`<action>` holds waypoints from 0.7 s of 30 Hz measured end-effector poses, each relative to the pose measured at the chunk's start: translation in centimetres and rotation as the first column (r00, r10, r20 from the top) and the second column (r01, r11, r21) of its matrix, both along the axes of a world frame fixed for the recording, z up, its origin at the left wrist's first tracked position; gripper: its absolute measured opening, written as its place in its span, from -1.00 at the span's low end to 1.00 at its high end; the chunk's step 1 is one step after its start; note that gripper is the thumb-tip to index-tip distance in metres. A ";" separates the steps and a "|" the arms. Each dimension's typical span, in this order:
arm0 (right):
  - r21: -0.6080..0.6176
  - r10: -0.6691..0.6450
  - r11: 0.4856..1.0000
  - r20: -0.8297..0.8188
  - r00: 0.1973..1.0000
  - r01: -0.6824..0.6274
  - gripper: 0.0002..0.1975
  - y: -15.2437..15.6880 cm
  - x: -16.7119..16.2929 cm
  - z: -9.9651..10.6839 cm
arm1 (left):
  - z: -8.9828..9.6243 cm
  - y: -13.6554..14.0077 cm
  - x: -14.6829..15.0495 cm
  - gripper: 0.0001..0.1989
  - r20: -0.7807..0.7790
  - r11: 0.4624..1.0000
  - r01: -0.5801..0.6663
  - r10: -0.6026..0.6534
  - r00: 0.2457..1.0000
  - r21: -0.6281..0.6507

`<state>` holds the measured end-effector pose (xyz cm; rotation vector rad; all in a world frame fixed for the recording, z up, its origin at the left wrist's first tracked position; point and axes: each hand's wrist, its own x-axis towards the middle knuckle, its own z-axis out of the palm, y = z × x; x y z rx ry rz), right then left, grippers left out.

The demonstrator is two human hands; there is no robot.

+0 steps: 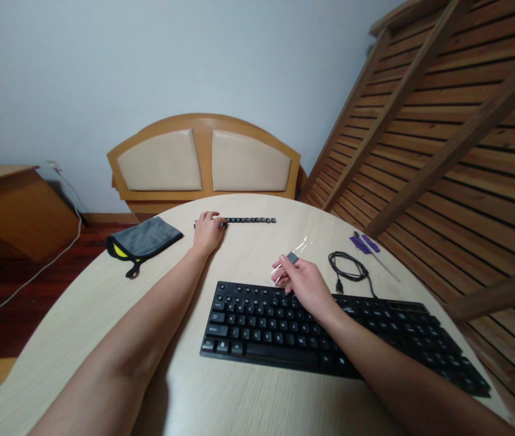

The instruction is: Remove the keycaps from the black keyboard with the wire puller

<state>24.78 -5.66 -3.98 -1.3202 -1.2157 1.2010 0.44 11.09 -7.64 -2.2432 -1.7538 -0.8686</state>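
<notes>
My left hand (209,232) is at the left end of a straight row of small black keycaps (252,220) on the table. Its thumb and fingers close around a keycap there, which they largely hide. In my right hand (305,280) is a wire keycap puller (292,258) with a dark grey handle; its thin wire prongs extend beyond the fingers. That hand hovers over the upper edge of a black keyboard (284,349). My right forearm passes over the keyboard's right half and hides part of it.
A grey cloth with black edging (150,238) lies at the left. The coiled black USB cable (348,275) sits behind the keyboard. Farther right are a thin brush-like tool (384,264) and purple strips (364,243). A wooden headboard (205,160) stands beyond the round table (103,315).
</notes>
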 end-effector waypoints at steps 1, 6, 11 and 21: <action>0.002 0.002 1.000 0.000 1.000 -0.002 -0.57 0.0 0.0 0.0 | 0.0 0.0 0.0 -0.78 0.007 1.000 -0.001 0.001 1.000 -0.002; -0.004 0.011 1.000 0.017 1.000 -0.010 -0.58 0.1 0.0 -0.2 | 0.3 -0.3 0.0 -0.77 0.054 1.000 0.017 -0.016 0.998 -0.009; 0.037 0.059 0.997 0.085 0.995 -0.062 -0.56 -0.2 -0.2 -0.1 | 1.5 -1.9 1.3 -0.75 0.117 0.991 0.130 -0.127 0.985 -0.014; 0.215 0.154 0.952 0.279 0.948 -0.218 -0.58 -0.5 -0.8 -0.4 | 5.5 -13.4 4.8 -0.67 0.410 0.731 0.638 -0.519 0.750 -0.241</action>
